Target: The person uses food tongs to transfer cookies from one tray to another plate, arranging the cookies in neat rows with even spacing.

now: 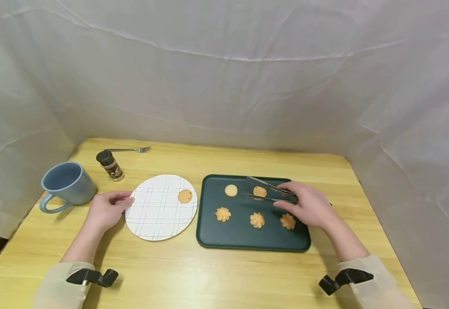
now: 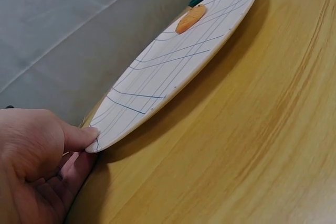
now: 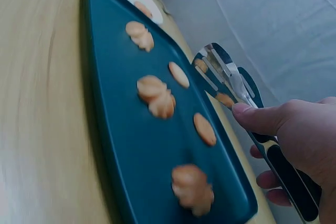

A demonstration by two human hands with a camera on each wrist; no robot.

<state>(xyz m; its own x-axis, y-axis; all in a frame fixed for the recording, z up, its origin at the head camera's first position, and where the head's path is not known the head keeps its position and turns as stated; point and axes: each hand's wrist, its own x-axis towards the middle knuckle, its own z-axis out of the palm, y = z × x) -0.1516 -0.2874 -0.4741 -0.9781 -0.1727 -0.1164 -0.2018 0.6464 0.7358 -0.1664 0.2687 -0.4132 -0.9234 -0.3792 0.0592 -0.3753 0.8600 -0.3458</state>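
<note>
Left grip [image 1: 108,209] pinched plate [image 1: 153,216] at 9 o'clock, cookie [image 1: 185,196] at 2; right grip [image 1: 308,205] held tongs [image 3: 235,80] over tray [image 1: 240,235], toward 1.

Wood-grained table [image 1: 162,274] beneath mug [image 1: 80,189], shaker [image 1: 110,166], fork [image 1: 125,149], plate [image 1: 153,210] and tray [image 1: 240,239].

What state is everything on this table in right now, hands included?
Left hand: pinching the plate's rim
Right hand: holding the tongs
Tongs: open, prongs apart
Plate: face up, bearing one cookie
Tray: flat, bearing five cookies
Mug: upright; contents unclear
Shaker: upright, cap on
Fork: lying down
</note>
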